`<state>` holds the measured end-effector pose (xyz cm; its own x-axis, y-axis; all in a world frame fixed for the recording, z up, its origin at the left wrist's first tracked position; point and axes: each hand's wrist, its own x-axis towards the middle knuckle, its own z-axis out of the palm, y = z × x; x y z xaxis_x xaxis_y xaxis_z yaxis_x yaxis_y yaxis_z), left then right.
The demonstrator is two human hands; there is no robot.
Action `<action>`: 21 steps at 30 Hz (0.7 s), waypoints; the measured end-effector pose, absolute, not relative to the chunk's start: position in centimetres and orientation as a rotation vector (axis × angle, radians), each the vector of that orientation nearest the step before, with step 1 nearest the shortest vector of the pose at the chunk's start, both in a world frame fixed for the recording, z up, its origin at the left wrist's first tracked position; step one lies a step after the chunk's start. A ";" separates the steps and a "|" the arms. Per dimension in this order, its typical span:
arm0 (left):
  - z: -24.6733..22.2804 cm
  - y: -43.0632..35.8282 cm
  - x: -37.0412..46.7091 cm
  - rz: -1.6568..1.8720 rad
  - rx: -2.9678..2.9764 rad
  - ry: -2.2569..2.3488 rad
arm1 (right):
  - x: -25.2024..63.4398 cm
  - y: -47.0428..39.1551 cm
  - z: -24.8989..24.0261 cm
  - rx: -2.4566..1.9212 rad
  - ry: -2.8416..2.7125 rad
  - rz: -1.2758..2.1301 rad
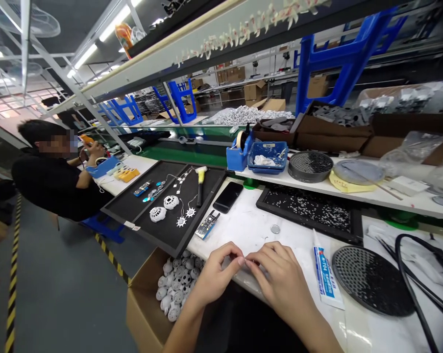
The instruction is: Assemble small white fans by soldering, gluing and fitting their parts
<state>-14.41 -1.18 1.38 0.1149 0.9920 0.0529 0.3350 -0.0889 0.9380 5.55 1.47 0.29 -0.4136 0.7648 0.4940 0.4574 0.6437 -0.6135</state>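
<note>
Over the front edge of the white table (243, 228), my left hand (221, 272) and my right hand (278, 274) meet at the fingertips. Both are closed in a pinch, and whatever lies between the fingers is too small to make out. Beyond them a small round silver disc (275, 229) lies on the table. A circuit board (207, 225) and a black phone (228, 197) are to the left of it. Right of my right hand lies a blue and white glue tube (326, 274), beside a round dark plate (372, 280) with small pieces.
A black tray (140, 230) at left holds white shells (158, 214) and a hammer (200, 184). Below it stands a cardboard box (142, 304) of white parts. Another person (56, 171) sits far left. Black cables (408, 279) loop at right, below a shelf (309, 185).
</note>
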 end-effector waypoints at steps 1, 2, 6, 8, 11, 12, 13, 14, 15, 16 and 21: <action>1.6 -1.0 -14.6 0.967 1.616 1.346 | 5.6 1.5 0.3 -0.954 -2.073 0.512; 1.7 -0.6 -14.9 0.950 1.695 1.372 | 5.6 1.5 0.4 -0.963 -2.063 0.519; 0.8 2.0 -17.7 1.055 2.055 1.851 | 5.6 1.8 0.4 -1.004 -1.955 0.512; -0.1 3.4 -19.3 1.052 2.060 2.027 | 5.6 2.0 0.4 -1.015 -1.911 0.521; -1.3 4.3 -20.8 1.016 2.029 2.001 | 5.7 2.0 0.4 -1.026 -1.863 0.554; -1.5 4.1 -20.8 1.011 2.021 1.973 | 5.7 2.0 0.4 -1.029 -1.842 0.566; -1.6 3.8 -20.6 1.001 2.019 1.944 | 5.8 2.0 0.4 -1.033 -1.818 0.578; -1.6 3.3 -20.2 0.998 2.002 1.895 | 5.8 2.0 0.4 -1.035 -1.793 0.590; -1.5 2.7 -19.6 1.013 1.953 1.818 | 5.8 1.9 0.3 -1.037 -1.769 0.599; -1.4 2.1 -18.9 1.054 1.869 1.716 | 5.7 1.9 0.3 -1.039 -1.747 0.609; -1.4 -0.1 -15.0 1.261 1.440 1.099 | 5.7 1.7 0.3 -1.027 -1.666 0.612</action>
